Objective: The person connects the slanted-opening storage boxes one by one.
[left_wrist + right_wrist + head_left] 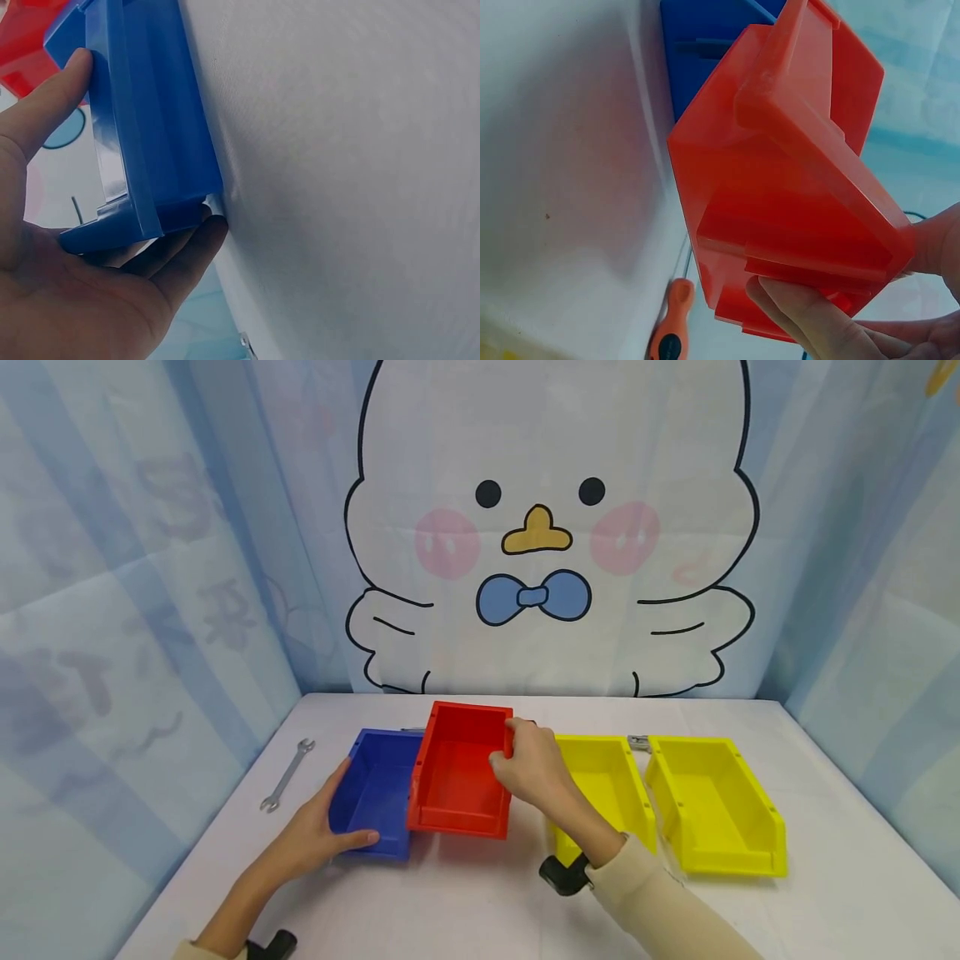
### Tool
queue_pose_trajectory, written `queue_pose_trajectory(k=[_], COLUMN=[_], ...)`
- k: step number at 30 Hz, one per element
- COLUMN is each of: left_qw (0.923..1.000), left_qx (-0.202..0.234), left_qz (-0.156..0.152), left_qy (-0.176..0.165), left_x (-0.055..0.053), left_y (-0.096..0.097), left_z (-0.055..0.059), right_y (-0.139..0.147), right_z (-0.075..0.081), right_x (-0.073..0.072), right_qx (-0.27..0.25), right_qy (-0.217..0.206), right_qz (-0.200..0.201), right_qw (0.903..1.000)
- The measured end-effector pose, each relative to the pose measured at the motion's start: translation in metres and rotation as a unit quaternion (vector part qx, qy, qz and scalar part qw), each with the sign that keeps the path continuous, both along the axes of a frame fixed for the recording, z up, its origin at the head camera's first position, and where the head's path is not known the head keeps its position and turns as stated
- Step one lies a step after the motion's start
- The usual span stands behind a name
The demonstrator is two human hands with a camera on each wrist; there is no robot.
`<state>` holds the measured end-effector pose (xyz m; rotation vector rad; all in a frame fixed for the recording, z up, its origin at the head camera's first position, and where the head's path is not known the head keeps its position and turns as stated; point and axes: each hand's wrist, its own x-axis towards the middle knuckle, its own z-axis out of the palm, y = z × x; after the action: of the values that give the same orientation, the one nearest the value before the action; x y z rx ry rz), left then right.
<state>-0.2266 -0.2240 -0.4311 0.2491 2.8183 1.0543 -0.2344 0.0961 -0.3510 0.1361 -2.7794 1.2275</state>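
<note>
My left hand [315,827] holds the blue bin [378,785] at its left side, thumb over the front part and fingers along the outer wall. In the left wrist view the blue bin [150,97] lies along the white tabletop between thumb and fingers. My right hand [534,764] grips the red bin [461,777] by its right wall, the thumb on the inside. Raised off the table and slightly tilted, the red bin overlaps the blue bin's right edge. From the right wrist, the red bin [780,180] shows its outer side, with fingers [810,315] pressed against it.
Two yellow bins [600,777] [720,810] stand on the right, a small metal piece [639,743] between their back ends. Left of the blue bin lies a wrench [288,774]. An orange-handled tool [676,319] lies under the red bin in the right wrist view. Curtains [150,610] enclose the table.
</note>
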Motion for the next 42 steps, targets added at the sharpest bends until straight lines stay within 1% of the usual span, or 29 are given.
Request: queue_pose_trajectory(k=[3,8,17,26,31,34,38,42], left_qw=[1.0,1.0,0.9999,0.9999,1.0,0.9999,0.9997,0.9998], left_qx=[0.001,0.001,0.005,0.006,0.006,0.009,0.014,0.015], left_qz=[0.001,-0.002,-0.005,-0.007,-0.005,-0.006,-0.008,-0.006], left_qy=[-0.002,0.007,0.008,0.013,0.006,0.008,0.015,0.013], left_x=[0.001,0.001,0.002,0.002,0.003,0.003,0.003,0.003], left_y=[0.0,0.0,0.0,-0.001,0.0,-0.001,-0.001,0.001], left_z=[0.001,0.001,0.001,0.001,0.002,0.002,0.001,0.0], right_y=[0.001,0.002,0.003,0.001,-0.003,-0.004,-0.002,0.005], right_z=[-0.001,-0.001,-0.003,-0.006,-0.01,-0.013,-0.013,-0.01], right_x=[0.0,0.0,0.0,0.0,0.002,0.002,0.001,-0.003], right_qx=[-0.002,-0.001,-0.001,-0.004,0.004,0.005,0.005,0.004], right_qy=[0.0,0.006,-0.003,0.0,-0.018,-0.027,-0.019,-0.01], right_qz=[-0.001,0.0,-0.006,-0.002,-0.001,0.001,0.005,0.005], right_qw=[1.0,1.0,1.0,1.0,0.9998,0.9996,0.9998,0.9999])
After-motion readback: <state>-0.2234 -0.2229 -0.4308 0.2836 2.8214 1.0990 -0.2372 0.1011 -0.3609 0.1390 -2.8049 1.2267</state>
